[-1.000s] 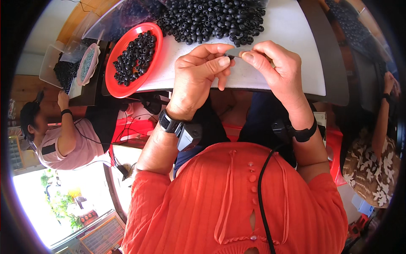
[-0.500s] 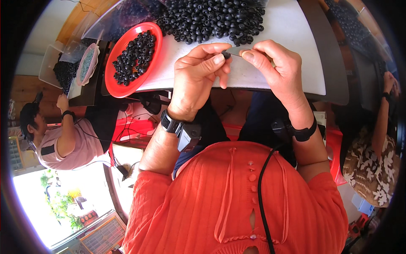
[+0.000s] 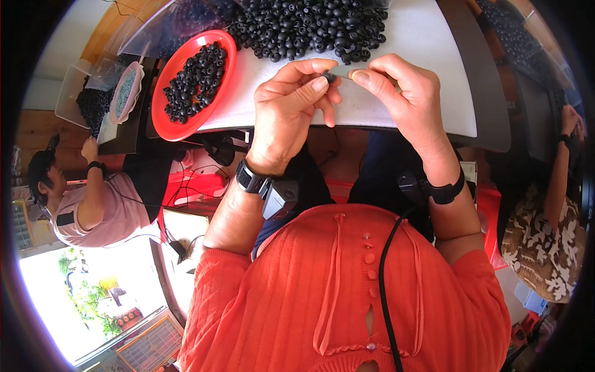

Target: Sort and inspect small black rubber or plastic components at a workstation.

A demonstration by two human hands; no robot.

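Note:
My left hand (image 3: pixel 286 102) is closed over the white tabletop, pinching a small round black piece (image 3: pixel 329 77) between thumb and fingers. Opposite it, my right hand (image 3: pixel 406 98) grips a thin grey tool (image 3: pixel 343 72) between thumb and forefinger, and its tip meets the black piece. What kind of tool it is cannot be made out. Just beyond both hands lies a large heap of black bead-like pieces (image 3: pixel 310 30), many with a hole. To the left, a red oval plate (image 3: pixel 162 121) holds more of these pieces.
A clear plastic bin (image 3: pixel 145 37) stands at the far left of the white tabletop (image 3: pixel 443 93). A co-worker (image 3: pixel 102 198) sits on the left near a pink dish (image 3: pixel 118 115) and another bin of black pieces. A second person's arm (image 3: pixel 558 167) shows at right.
The view has shifted very slightly. Both hands keep their grips, with the grey tool still against the black piece.

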